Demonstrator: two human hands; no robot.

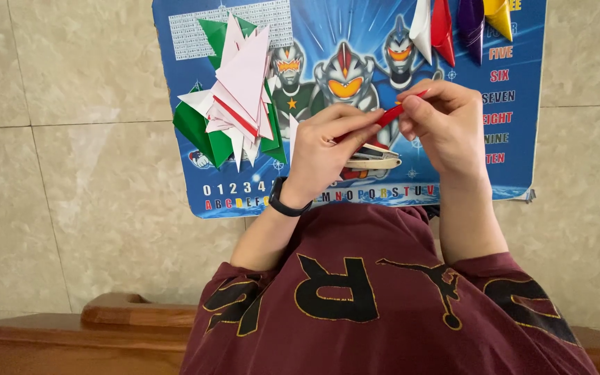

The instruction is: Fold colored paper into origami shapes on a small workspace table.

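Head view, looking straight down. Left hand [324, 149] just left of centre, black wristband [282, 199] at its 7 o'clock side, fingers [355, 121] pressed together and pinching the near end of a folded red paper strip [392, 114]. Right hand [446, 125] just beside it at 3 o'clock, fingers curled and pinching the far end of the same red strip, thumb on top. Strip held between both hands, tilted, raised above a blue printed mat [342, 42] with cartoon armoured figures, letters and numerals. Under the hands, at 6 o'clock of the strip, a small stapler-like tool [376, 161] in cream and dark tones, partly hidden; exact kind hard to tell.

At 9 o'clock of the left hand, resting on the mat, a heap of folded paper triangles [237, 97] in pink, white, green and red, overlapping one another. At 12 to 1 o'clock, along the top edge of the frame, four folded paper points [453, 24] in white, red, purple and yellow, side by side and cut off by the edge.

Mat lying on a beige tiled floor [71, 173]. Maroon shirt [383, 298] with dark lettering filling the 6 o'clock area. Wooden ledge [71, 333] at 7 o'clock, along the bottom edge.
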